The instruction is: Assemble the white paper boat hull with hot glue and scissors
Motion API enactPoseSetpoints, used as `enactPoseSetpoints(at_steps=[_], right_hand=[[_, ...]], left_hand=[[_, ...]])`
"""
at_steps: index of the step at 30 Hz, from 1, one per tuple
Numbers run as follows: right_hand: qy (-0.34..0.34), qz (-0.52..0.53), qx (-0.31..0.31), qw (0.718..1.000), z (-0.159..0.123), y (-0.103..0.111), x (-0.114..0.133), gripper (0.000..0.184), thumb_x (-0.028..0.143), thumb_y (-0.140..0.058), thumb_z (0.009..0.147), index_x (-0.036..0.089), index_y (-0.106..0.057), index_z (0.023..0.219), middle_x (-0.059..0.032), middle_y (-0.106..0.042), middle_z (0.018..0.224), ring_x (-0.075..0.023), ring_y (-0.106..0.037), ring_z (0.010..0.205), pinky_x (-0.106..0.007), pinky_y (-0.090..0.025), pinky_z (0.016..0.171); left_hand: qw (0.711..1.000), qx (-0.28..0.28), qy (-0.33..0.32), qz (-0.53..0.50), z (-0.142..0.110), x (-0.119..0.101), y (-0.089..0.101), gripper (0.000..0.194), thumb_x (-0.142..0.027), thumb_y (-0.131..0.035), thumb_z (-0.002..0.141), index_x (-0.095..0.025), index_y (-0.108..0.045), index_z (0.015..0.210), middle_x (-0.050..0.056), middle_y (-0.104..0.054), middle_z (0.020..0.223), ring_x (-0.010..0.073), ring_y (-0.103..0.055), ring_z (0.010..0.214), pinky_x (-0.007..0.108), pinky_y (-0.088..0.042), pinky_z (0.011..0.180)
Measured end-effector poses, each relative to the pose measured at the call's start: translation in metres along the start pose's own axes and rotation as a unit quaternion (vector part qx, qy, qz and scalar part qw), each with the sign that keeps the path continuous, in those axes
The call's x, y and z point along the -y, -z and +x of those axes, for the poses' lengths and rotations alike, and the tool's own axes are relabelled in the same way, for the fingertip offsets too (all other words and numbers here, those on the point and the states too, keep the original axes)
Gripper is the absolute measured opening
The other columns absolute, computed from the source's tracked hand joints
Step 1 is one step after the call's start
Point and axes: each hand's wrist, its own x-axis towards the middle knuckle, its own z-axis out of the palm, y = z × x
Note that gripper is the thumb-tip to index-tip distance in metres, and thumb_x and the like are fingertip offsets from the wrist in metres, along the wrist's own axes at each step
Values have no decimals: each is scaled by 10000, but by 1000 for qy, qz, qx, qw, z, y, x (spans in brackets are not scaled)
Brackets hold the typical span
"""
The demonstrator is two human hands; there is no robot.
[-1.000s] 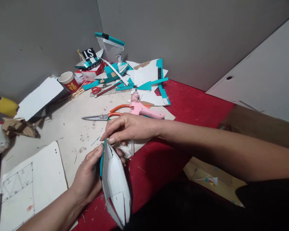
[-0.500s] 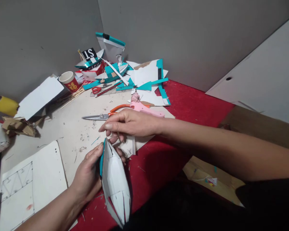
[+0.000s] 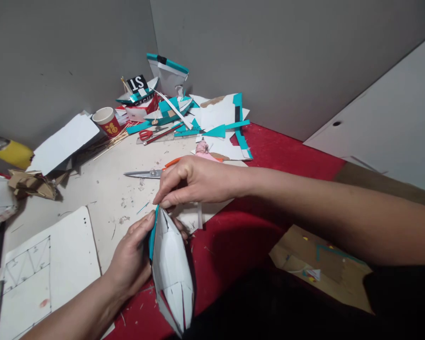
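My left hand (image 3: 131, 262) grips a folded white cardboard shape (image 3: 172, 274) with a teal edge, holding it upright by its left side above the red mat. My right hand (image 3: 194, 182) reaches in from the right and pinches the top point of that shape with thumb and fingers. Just behind my right hand lie orange-handled scissors (image 3: 145, 173) and a pink glue gun (image 3: 202, 150), mostly hidden by the hand.
A white sheet with a pencilled truss drawing (image 3: 38, 274) lies at lower left. Teal and white card scraps (image 3: 212, 120), red scissors (image 3: 149, 134), a paper cup (image 3: 108, 121) and crumpled brown paper (image 3: 31, 184) crowd the back. A brown card piece (image 3: 322, 267) lies right.
My right hand lifted off the shape's tip half a second ago and has come back down to pinch it again. The view shifted slightly.
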Motion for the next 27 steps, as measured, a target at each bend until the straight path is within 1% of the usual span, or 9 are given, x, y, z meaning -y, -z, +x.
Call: enactPoseSetpoints(at_steps=[3,6,11,16,19,21,23,25,27], right_hand=[[-20,59,17,998,4,2,-9,161,148,-648,786,106,-741,910,-26,-701,751,-114,-640,704,-199,-496,638],[-21,121,28,992,6,2,-17,167,188,-667,775,96,-734,898,-16,-671,704,-91,-598,627,-172,-458,547],[-19,173,49,984,8,-1,-25,110,181,-665,775,89,-705,818,8,-613,650,-66,-542,564,-165,-432,517],[-8,186,37,982,6,-7,-24,122,229,-649,806,108,-662,791,22,-564,643,-70,-518,545,-194,-439,527],[3,143,-2,990,6,-7,-20,112,218,-626,822,115,-653,788,10,-588,675,-88,-550,595,-216,-458,580],[18,81,-41,996,8,-4,-17,98,200,-626,818,115,-657,781,-5,-613,717,-100,-569,660,-228,-461,639],[33,22,-72,997,10,-1,-15,112,216,-628,824,119,-660,779,-11,-618,731,-108,-564,698,-232,-449,667],[36,-10,-87,996,12,0,-14,137,244,-616,841,123,-659,792,-10,-609,721,-112,-554,699,-234,-438,661],[41,-27,-96,994,15,0,-14,141,248,-606,851,126,-656,800,-13,-606,737,-113,-551,706,-234,-431,661]], left_hand=[[1000,-3,-8,2,-1,-1,-1,260,-357,-590,840,-128,-708,881,99,-714,802,239,-675,745,372,-528,752],[1000,0,-6,-8,-1,-2,-1,242,-332,-578,856,-135,-717,887,85,-720,790,232,-681,742,366,-522,774],[999,11,12,-28,0,-1,1,229,-319,-594,846,-154,-720,942,82,-728,809,246,-689,769,383,-516,797],[998,32,25,-49,1,-5,0,299,-387,-570,849,-142,-723,927,105,-729,830,274,-685,814,420,-501,830],[997,58,12,-43,1,-13,2,410,-476,-507,867,-136,-725,939,120,-728,859,279,-672,862,416,-486,847],[998,48,-36,10,0,-20,5,417,-495,-509,864,-155,-717,986,109,-727,896,261,-662,872,391,-478,845],[988,3,-105,116,0,-27,9,332,-434,-599,831,-190,-701,1032,80,-722,953,228,-648,884,346,-466,844],[960,-48,-159,226,0,-33,13,280,-335,-694,775,-207,-695,1024,58,-711,987,203,-633,893,307,-456,832],[935,-76,-185,294,-1,-35,15,269,-277,-727,739,-197,-695,993,57,-706,973,197,-625,878,297,-460,802]])
